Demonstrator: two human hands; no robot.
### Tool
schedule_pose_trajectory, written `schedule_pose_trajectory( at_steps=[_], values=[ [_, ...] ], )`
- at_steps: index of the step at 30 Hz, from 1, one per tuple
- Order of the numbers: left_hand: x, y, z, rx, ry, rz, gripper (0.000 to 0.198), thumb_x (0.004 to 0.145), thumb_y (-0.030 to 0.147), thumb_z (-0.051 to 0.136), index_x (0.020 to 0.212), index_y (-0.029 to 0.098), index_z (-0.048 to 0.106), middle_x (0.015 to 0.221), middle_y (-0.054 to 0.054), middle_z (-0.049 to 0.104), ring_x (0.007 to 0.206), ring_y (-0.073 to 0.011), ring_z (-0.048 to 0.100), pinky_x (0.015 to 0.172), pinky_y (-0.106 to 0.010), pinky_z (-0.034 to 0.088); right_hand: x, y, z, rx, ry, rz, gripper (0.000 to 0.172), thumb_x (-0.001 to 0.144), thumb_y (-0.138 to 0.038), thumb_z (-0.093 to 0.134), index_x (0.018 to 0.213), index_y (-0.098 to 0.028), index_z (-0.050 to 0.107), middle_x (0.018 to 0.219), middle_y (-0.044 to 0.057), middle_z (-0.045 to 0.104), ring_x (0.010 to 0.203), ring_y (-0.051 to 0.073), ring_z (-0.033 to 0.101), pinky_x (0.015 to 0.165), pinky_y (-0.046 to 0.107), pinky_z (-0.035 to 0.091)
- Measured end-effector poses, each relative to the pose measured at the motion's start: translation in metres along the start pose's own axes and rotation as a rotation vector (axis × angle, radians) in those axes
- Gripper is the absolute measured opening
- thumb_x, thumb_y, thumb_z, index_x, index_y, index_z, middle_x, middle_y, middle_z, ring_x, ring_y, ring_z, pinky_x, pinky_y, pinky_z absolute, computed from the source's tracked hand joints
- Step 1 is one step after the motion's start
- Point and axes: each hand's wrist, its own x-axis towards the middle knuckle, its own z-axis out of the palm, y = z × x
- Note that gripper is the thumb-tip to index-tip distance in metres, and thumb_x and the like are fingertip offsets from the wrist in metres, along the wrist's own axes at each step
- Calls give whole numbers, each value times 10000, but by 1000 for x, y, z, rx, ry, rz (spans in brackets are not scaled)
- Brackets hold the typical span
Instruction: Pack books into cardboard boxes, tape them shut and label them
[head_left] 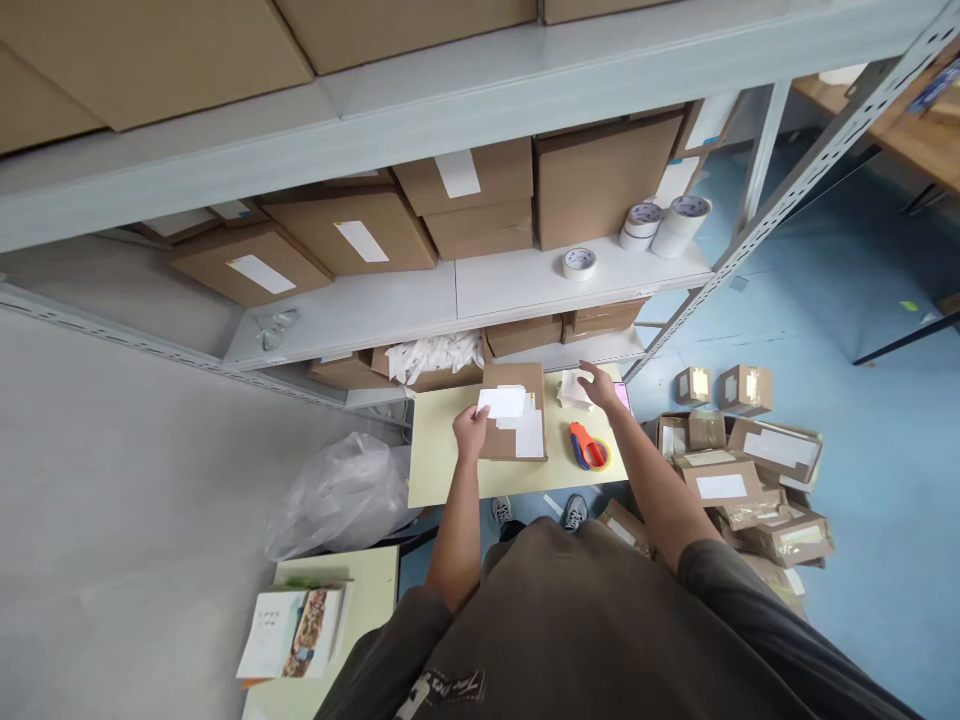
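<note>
The left hand [471, 432] pinches a white label [501, 402] over a flat cardboard box [534, 385]; the right hand [598, 387], half open, hovers at a white paper stack [574, 392], kept within reach

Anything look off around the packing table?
Yes: the taped cardboard boxes on the blue floor right of the table lie in a jumbled heap, tilted and overlapping, unlike the cardboard boxes lined up on the shelf.
</note>
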Motion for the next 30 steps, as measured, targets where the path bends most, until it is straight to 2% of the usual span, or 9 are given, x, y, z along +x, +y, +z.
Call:
schedule_pose_trajectory(
  at_steps=[4,9,11,12,14,17,21,26,30],
  values=[
    [11,10,-17,127,-113,106,266,829,388,660,638,206,624,616,37,544,655,-145,486,642,-261,377,-43,-25,41,43,2,-34,382,885,-461,660,1171,-241,783,1324,130,769,1250,337,690,1136,554,495],
    [38,21,-59,21,-427,156,170,730,362,763,747,193,753,717,0,694,730,-198,621,696,-281,456,-85,-74,106,168,-311,-63,460,809,-563,795,1141,-246,779,1101,92,804,1015,273,731,898,421,585],
    [49,24,-73,-103,-525,167,290,685,367,835,907,183,807,842,-38,764,811,-230,684,763,-312,511,-93,-92,128,202,-439,-53,438,767,-604,836,985,-230,773,893,40,769,844,227,700,792,364,577],
    [53,24,-78,-167,-528,170,398,672,377,866,1012,177,814,896,-59,781,851,-241,704,803,-331,530,-96,-100,137,224,-480,-44,434,753,-629,844,881,-227,746,800,12,727,771,205,668,744,343,565],
    [57,24,-86,-270,-415,170,569,684,429,894,1180,172,787,965,-90,789,911,-244,722,869,-357,547,-98,-114,153,292,-484,-16,488,737,-680,842,730,-228,659,695,-18,653,687,178,614,684,322,542],
    [51,18,-89,-356,-248,141,612,726,541,875,1201,170,775,1009,-112,786,940,-229,725,885,-352,553,-99,-133,170,414,-354,36,530,721,-713,842,712,-234,615,678,-18,647,671,178,608,667,326,541],
    [33,8,-79,-383,-405,90,554,680,620,894,956,147,811,943,-106,803,856,-235,719,794,-342,564,-100,-152,174,457,-318,65,481,735,-673,853,807,-234,670,759,2,720,734,197,673,704,333,562],
    [31,12,-80,-383,-245,95,509,698,645,868,805,155,786,781,-50,768,740,-202,664,679,-293,510,-108,-157,149,475,-347,76,424,821,-596,810,1045,-243,740,1010,51,809,902,222,769,801,336,571],
    [39,24,-88,-377,-287,113,486,717,626,862,818,156,793,794,-53,762,737,-188,647,675,-281,482,-114,-156,132,484,-384,53,399,865,-592,779,1048,-238,755,1052,75,825,916,218,775,836,350,576]
  ],
)
